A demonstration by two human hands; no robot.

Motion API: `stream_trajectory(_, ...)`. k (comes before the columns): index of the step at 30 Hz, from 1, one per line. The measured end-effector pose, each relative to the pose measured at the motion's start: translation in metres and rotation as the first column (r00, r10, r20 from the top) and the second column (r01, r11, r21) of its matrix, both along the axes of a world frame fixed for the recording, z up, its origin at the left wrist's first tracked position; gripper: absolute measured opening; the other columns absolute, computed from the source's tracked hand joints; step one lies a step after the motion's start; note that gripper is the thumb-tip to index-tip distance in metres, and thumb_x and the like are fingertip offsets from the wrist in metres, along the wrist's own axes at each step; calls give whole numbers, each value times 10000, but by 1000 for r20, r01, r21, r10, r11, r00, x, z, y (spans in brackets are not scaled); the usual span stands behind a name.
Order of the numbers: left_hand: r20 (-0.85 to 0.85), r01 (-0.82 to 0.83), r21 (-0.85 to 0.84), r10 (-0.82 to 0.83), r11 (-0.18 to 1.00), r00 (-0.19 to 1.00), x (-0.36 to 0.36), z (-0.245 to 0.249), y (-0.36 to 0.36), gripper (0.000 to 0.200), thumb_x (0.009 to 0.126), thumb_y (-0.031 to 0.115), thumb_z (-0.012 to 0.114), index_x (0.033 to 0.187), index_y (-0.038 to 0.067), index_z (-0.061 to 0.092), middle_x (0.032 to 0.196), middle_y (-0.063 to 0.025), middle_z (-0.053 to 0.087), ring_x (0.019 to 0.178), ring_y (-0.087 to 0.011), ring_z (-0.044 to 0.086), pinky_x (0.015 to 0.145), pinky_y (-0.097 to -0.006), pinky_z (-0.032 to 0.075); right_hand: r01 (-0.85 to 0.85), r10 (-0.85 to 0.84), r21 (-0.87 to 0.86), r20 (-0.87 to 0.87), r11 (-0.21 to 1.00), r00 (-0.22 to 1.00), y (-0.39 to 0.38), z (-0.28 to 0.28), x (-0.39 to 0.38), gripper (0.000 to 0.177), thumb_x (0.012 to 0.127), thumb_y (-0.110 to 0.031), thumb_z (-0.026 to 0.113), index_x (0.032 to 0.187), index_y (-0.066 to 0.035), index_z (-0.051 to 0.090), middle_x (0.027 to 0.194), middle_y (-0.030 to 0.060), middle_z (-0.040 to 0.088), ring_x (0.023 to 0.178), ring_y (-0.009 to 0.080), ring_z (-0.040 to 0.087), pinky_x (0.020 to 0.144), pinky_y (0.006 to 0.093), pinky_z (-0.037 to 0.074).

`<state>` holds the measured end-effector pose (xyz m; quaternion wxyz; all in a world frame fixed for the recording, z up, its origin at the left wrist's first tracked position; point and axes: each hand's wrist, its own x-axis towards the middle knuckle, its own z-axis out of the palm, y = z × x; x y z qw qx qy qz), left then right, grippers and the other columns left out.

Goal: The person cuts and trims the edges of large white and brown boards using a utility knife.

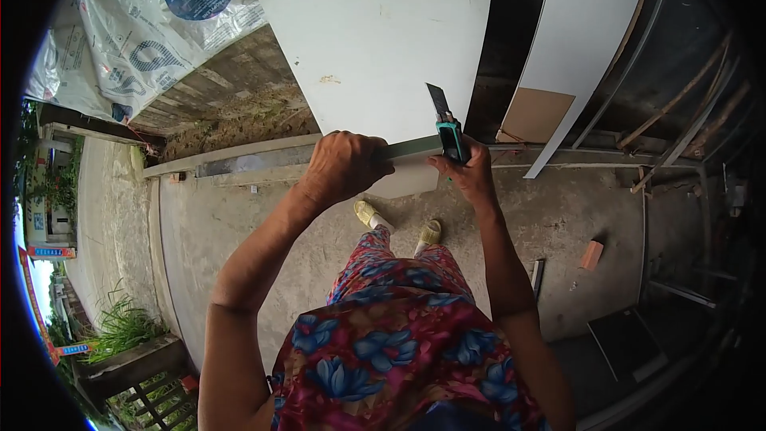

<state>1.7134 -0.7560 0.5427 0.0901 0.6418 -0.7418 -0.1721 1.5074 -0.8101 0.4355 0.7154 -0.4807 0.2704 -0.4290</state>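
Note:
My left hand [341, 166] is closed round the left end of a narrow grey-green bar [411, 148]. At the bar's right end, my right hand [471, 169] is closed on a black and teal utility knife [451, 140]. The knife's dark blade [437, 100] is out and points up and away from me. My right fingers are also at the end of the bar; whether they grip it is hard to tell. Behind the hands a large white board [383, 48] leans, with small stains and a crack at its top right edge.
A second white panel [586, 24] leans at the right, with a brown piece [536, 116] against it. Printed plastic sheeting [144, 40] covers the upper left. A brick [591, 255] and a metal strip [538, 278] lie on the concrete floor [271, 247]. Sticks lean far right.

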Motion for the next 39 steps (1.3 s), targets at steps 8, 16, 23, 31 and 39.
stream_trajectory(8,-300,-46,-86,19,995,954,29,6,-1,238,711,194,720,884,41,664,687,-75,666,662,-241,662,658,-325,522,20,-66,-231,-196,973,978,-4,47,10,193,777,-72,716,919,17,621,751,8,642,664,75,600,627,225,500)
stream_trajectory(16,-578,-268,-31,201,963,791,68,-62,37,1127,597,316,835,1444,115,119,1364,-140,421,1265,-268,399,1033,-438,335,22,-220,-463,-377,886,900,-15,76,-12,190,733,-85,752,825,12,617,621,-38,549,589,49,503,576,228,471)
stream_trajectory(23,-878,-145,258,294,955,377,20,-47,43,321,779,212,724,1034,29,653,953,-76,670,909,-137,595,829,-308,480,-30,-100,-339,-360,940,927,-32,46,-35,201,725,-124,766,718,-50,579,590,-51,515,541,33,452,499,199,385)
stream_trajectory(31,-827,-338,153,308,928,470,-21,-97,34,222,828,103,660,1023,-2,642,882,-55,676,797,-79,575,722,-252,483,173,-294,-269,-522,948,800,-30,14,-48,265,777,-218,726,903,-24,597,661,-3,576,522,62,492,464,220,396)
stream_trajectory(39,-673,-390,86,342,917,656,-17,-129,35,244,787,82,675,1018,9,650,830,-119,688,718,-113,623,653,-273,500,-248,249,64,-459,967,853,37,30,-31,273,930,-233,516,1077,-7,560,703,32,583,531,73,497,482,232,404)
